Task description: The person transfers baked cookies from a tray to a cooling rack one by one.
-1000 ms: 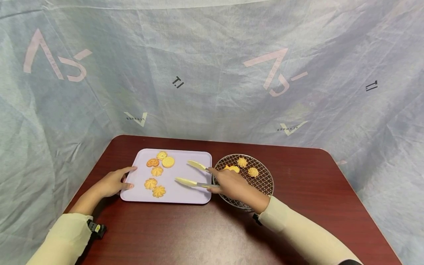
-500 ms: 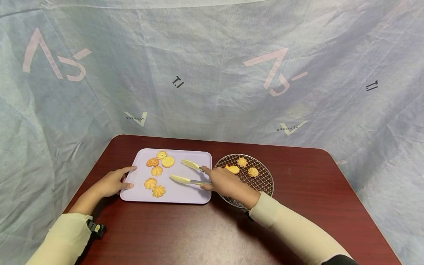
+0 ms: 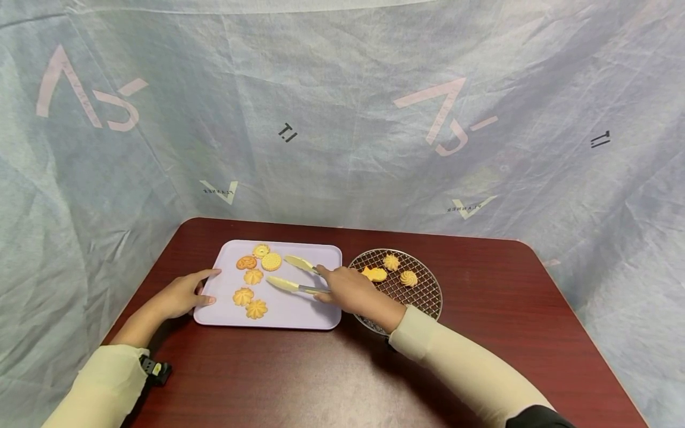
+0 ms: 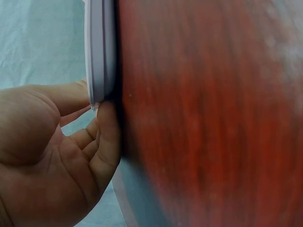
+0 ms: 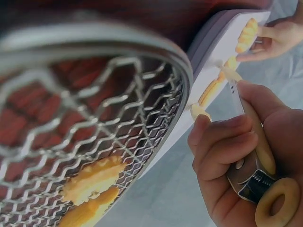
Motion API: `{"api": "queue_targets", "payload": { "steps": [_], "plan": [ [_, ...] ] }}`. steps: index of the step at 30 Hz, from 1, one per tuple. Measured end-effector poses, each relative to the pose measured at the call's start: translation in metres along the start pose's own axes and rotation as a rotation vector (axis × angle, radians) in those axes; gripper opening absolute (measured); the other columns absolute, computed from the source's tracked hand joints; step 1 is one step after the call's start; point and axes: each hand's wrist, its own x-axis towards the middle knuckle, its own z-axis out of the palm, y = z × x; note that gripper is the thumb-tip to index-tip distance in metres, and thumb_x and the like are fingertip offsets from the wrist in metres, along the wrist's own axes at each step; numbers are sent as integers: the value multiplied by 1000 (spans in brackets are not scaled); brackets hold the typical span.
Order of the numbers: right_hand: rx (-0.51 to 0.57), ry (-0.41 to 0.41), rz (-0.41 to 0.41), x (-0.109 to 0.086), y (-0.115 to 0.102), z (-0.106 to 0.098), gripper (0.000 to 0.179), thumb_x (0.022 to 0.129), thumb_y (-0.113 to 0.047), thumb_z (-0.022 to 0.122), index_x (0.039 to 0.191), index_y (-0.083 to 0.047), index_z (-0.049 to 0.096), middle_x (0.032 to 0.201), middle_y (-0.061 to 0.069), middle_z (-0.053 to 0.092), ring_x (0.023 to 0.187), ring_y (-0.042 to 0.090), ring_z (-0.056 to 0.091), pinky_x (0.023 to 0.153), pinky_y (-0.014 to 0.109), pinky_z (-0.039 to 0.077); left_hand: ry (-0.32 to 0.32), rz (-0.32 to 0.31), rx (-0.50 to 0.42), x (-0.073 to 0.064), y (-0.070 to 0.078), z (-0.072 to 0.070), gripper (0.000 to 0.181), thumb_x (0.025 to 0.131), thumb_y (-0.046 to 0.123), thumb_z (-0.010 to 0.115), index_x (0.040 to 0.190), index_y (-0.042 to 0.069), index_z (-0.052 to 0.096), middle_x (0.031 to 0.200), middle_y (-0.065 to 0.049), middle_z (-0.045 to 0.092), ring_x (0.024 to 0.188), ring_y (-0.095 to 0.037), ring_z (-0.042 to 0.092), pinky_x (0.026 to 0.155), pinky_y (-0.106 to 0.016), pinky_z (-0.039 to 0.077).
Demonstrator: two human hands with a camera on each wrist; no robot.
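Note:
In the head view my right hand [image 3: 350,289] grips a pair of tongs [image 3: 282,283] with pale yellow tips, held spread over the lilac tray [image 3: 305,312]. The upper tip is close to a round dotted cookie [image 3: 271,261]. Nothing is between the tips. My left hand [image 3: 179,297] pinches the tray's left edge; in the left wrist view the thumb and curled fingers meet at the tray's rim [image 4: 97,56]. Several cookies lie on the tray's left half, among them a pretzel-shaped cookie [image 3: 247,262] and a flower-shaped cookie [image 3: 257,308].
A round wire rack [image 3: 423,297] stands right of the tray, partly under my right forearm. It bears a fish-like yellow cookie [image 3: 374,273], a star-shaped cookie [image 3: 391,262] and a swirl cookie [image 3: 409,278]. The dark red table [image 3: 299,380] is backed by a hanging grey cloth [image 3: 342,119].
My right hand has moved left over the tray with the spread tongs, bringing the tips closer to the cookies. My left hand, the tray and its cookies have stayed in place.

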Motion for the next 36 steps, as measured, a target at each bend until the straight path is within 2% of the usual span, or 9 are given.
{"api": "queue_targets", "payload": {
  "steps": [4, 10, 17, 24, 36],
  "plan": [
    [11, -10, 17, 3, -3, 0, 71, 97, -49, 70, 155, -16, 48, 111, 15, 72, 81, 21, 65, 62, 37, 53, 3, 5, 4, 0, 0, 0, 68, 94, 9, 75, 151, -8, 41, 81, -9, 51, 61, -19, 53, 54, -33, 46],
    [-11, -18, 25, 10, -7, 0, 71, 98, -50, 68, 157, -17, 46, 115, 16, 72, 85, 25, 67, 67, 40, 55, 2, 7, -1, 0, -1, 1, 69, 94, 9, 75, 151, -9, 41, 81, -8, 51, 61, -19, 53, 54, -33, 46],
    [-38, -17, 24, 18, -13, -2, 70, 98, -50, 68, 156, -18, 47, 109, 14, 72, 81, 23, 65, 68, 39, 54, 2, 5, -1, 0, 0, 0, 69, 94, 9, 75, 151, -9, 41, 81, -8, 51, 61, -19, 53, 54, -33, 47],
    [-60, -20, 31, 22, -17, -3, 66, 99, -50, 66, 155, -19, 48, 112, 13, 73, 81, 22, 65, 67, 38, 53, 3, 8, 1, 0, 0, 0, 69, 94, 9, 75, 151, -9, 41, 81, -8, 51, 62, -19, 53, 54, -33, 47],
    [-47, -2, -7, 23, -13, -4, 62, 99, -47, 67, 153, -20, 51, 113, 15, 73, 78, 22, 63, 67, 37, 53, 6, 7, 4, 0, -1, 1, 68, 94, 8, 75, 151, -8, 41, 81, -8, 51, 62, -19, 53, 54, -33, 46]
  ]
}}
